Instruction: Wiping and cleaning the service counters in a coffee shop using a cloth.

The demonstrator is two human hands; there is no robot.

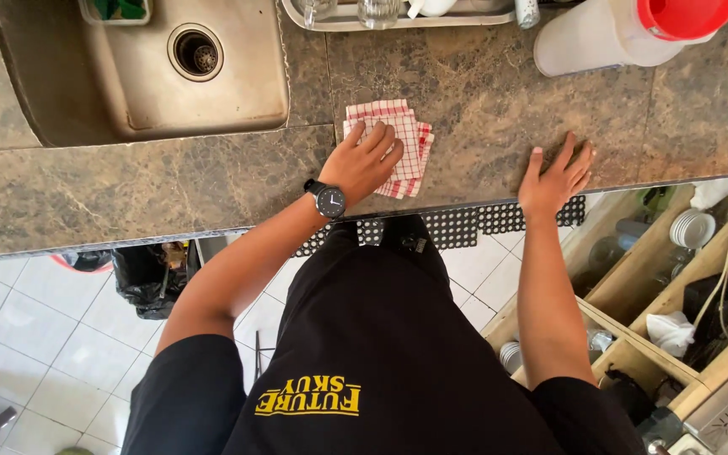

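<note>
Now your left hand (366,162) lies flat on the red-and-white checked cloth (399,135), with the fingers stretched out and pressing down on it; the hand is not closed around the cloth, it only covers the lower left part. On this wrist you wear a black wristwatch (329,199). The cloth is folded and rests on the brown stone countertop (170,190), just right of the steel sink (141,101) and near the front edge of the counter.

Your right hand (556,175) is open too, palm down, fingers spread, and it rests on the bare counter well apart from the cloth, holding nothing.

Behind the cloth, at the back of the counter, stands a tray with glasses (355,13). To the right of it you see a white jug with a red lid (625,34). Below the counter, on your right side, wooden shelves (634,278) hold white saucers (691,227), and a black rubber mat (473,223) lies on the white tiled floor.
</note>
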